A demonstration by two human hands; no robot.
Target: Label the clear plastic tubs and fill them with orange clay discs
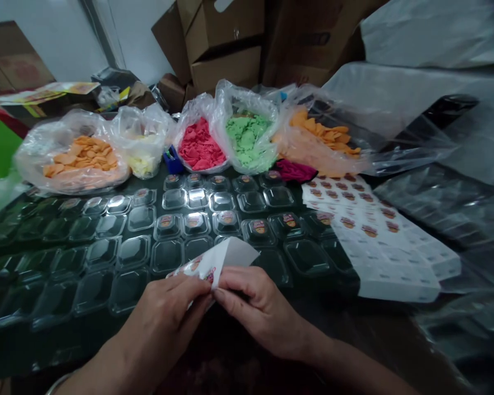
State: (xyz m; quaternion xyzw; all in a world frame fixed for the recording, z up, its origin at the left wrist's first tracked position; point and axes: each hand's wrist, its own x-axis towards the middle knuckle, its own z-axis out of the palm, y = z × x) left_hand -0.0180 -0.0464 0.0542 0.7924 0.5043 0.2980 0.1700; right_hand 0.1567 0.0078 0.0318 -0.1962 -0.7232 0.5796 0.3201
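My left hand (164, 312) and my right hand (255, 307) meet at the near edge of the table, both pinching a small white sticker sheet (222, 259) that curls upward between the fingertips. Printed round labels show on its left side. Just beyond the hands lie rows of clear plastic lidded containers (181, 225) on a dark table; some lids carry a round label, others are bare. A stack of larger white sticker sheets (379, 241) lies to the right of the containers.
Open plastic bags stand along the far side: orange pieces (82, 156), pale yellow (142, 159), red (200, 145), green (247, 137), orange again (325, 137). Cardboard boxes (226, 44) rise behind. Loose clear plastic sheeting (444, 164) covers the right side.
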